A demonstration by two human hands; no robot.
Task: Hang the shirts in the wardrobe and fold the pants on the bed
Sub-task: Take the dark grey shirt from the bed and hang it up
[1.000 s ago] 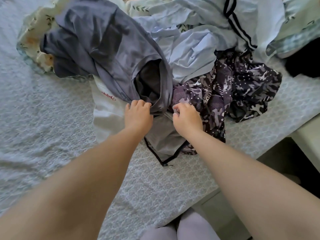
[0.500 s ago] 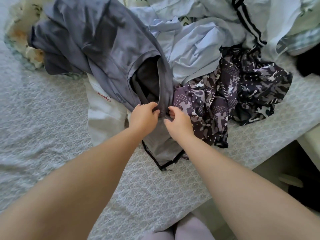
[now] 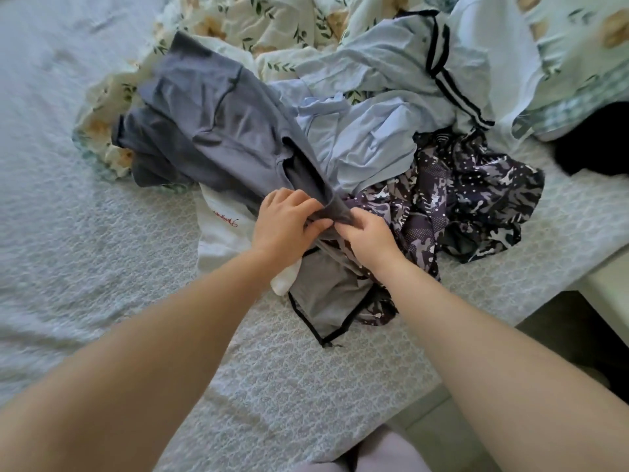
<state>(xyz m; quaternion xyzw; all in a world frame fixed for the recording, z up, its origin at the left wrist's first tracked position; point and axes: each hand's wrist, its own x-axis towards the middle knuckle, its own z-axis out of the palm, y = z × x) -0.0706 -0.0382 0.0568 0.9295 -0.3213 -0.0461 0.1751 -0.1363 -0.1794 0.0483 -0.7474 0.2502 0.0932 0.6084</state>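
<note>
Grey garment (image 3: 221, 131) edge — pinched between both hands (image 3: 326, 226) — atop the pile

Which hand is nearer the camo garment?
Right. The right hand sits at the left edge of the camo garment, pinching the grey shirt; the left hand grips that shirt further left, beside the white garment.

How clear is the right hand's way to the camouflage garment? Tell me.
Probably yes: the camouflage garment lies exposed right beside the right hand. But that hand is pinching the grey garment together with the left hand, so it must let go first.
</note>
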